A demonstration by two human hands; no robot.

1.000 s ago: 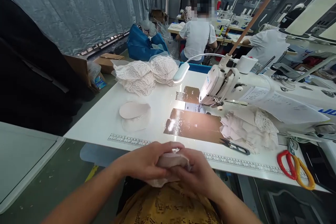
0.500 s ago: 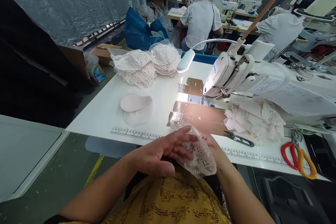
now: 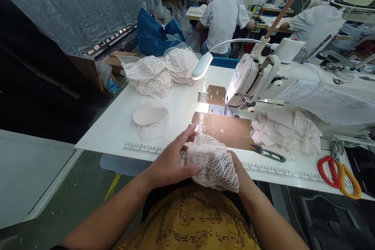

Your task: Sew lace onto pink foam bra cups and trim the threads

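Note:
A white lace-covered bra cup (image 3: 215,160) is between my two hands, over the table's front edge, its domed patterned side facing up. My left hand (image 3: 172,160) grips its left edge, thumb on the lace and fingers behind. From the right, my right hand (image 3: 238,168) holds it, with most of its fingers hidden beneath the lace. To the left on the table lies a smooth beige cup piece (image 3: 150,116) with sheer fabric below it. Stacked lace cups (image 3: 159,70) rest at the back left.
A sewing machine (image 3: 249,78) with a lamp (image 3: 202,65) stands at the right. Brown taped card (image 3: 225,125) covers part of the table (image 3: 108,125). Thread snips (image 3: 269,153), scissors (image 3: 340,175) and crumpled lace pieces (image 3: 290,129) lie right. People in white shirts (image 3: 224,23) sit beyond.
The lace cup has turned, so its domed patterned face now shows. My left hand has gone from loosely spread fingers over it to gripping its left edge.

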